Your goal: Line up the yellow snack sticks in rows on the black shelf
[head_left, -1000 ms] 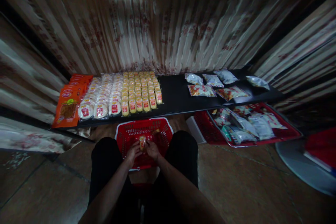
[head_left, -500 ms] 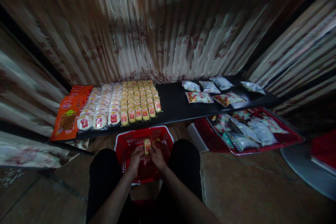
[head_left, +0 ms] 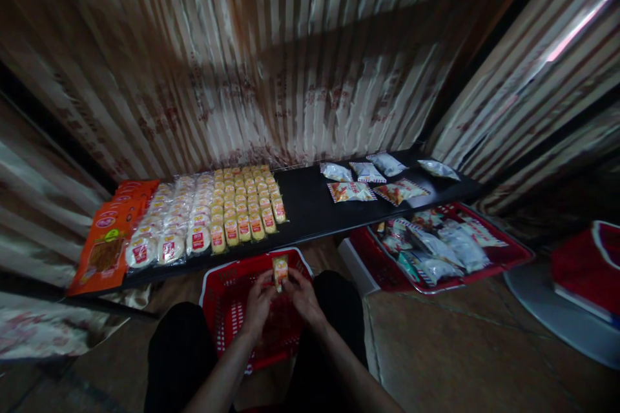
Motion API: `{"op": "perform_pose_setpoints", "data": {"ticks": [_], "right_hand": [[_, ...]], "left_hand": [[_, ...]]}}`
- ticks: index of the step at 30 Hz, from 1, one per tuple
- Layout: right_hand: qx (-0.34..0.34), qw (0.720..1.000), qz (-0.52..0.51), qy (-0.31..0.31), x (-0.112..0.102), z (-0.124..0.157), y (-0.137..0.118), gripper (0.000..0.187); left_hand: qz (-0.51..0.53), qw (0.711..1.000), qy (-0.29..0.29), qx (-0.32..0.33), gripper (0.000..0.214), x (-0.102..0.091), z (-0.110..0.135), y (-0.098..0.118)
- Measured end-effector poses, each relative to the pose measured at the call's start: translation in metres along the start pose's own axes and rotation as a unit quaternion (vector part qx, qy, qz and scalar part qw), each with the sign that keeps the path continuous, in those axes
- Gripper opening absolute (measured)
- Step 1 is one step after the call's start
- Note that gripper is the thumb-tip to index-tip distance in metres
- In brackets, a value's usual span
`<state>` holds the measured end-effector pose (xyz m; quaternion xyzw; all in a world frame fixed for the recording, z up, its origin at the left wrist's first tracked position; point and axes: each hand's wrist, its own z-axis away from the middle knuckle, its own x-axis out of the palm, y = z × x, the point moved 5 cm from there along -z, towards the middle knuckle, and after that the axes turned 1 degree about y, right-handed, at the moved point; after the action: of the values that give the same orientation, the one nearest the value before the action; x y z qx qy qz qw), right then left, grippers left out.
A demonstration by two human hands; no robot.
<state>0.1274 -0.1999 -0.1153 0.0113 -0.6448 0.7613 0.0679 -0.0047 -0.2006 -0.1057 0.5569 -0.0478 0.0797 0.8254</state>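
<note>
My left hand [head_left: 259, 300] and my right hand [head_left: 304, 293] together pinch a small yellow snack packet [head_left: 279, 270] with a red label, held upright above a red plastic basket [head_left: 227, 303] that stands on the floor between my knees. Both hands are closed on the packet's lower part. In front of me a low black shelf [head_left: 310, 206] carries rows of the same yellow packets [head_left: 245, 206], round white packets [head_left: 179, 219] and orange flat packs [head_left: 104, 245].
Several silver and red-striped bags [head_left: 368, 181] lie on the shelf's right part. A red tray [head_left: 504, 255] with more bags sits on the floor to the right. A round grey object [head_left: 557, 316] with a red item is far right. Striped curtains hang behind.
My hands have lifted the yellow packet higher over the basket. The camera has tilted so the shelf and basket sit lower and further left in view.
</note>
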Motion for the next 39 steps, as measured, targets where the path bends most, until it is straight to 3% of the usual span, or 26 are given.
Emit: {"op": "perform_pose_setpoints", "data": {"ticks": [5,10,17,22,29,39], "right_hand": [[-0.027,0.999,0.000,0.024,-0.010,-0.011,-0.015,0.050],[-0.085,0.994,0.043,0.063,-0.020,-0.028,-0.032,0.043],[-0.079,0.994,0.041,0.065,-0.027,-0.050,-0.052,0.038],[-0.101,0.991,0.051,0.073,-0.031,-0.062,-0.060,0.036],[-0.129,0.976,0.142,0.107,-0.037,-0.083,-0.067,0.034],[-0.143,0.975,0.137,0.103,-0.030,-0.115,-0.072,0.032]], "left_hand": [[-0.062,0.997,-0.001,0.037,0.037,0.013,-0.004,0.018],[-0.060,0.996,-0.008,0.066,0.040,0.029,-0.010,0.036],[-0.051,0.998,0.002,0.044,0.041,0.046,-0.021,0.058],[-0.058,0.997,0.015,0.057,0.045,0.055,-0.027,0.065],[-0.017,0.998,0.003,0.059,0.051,0.068,-0.035,0.078],[0.011,0.999,-0.001,0.047,0.056,0.075,-0.052,0.084]]}}
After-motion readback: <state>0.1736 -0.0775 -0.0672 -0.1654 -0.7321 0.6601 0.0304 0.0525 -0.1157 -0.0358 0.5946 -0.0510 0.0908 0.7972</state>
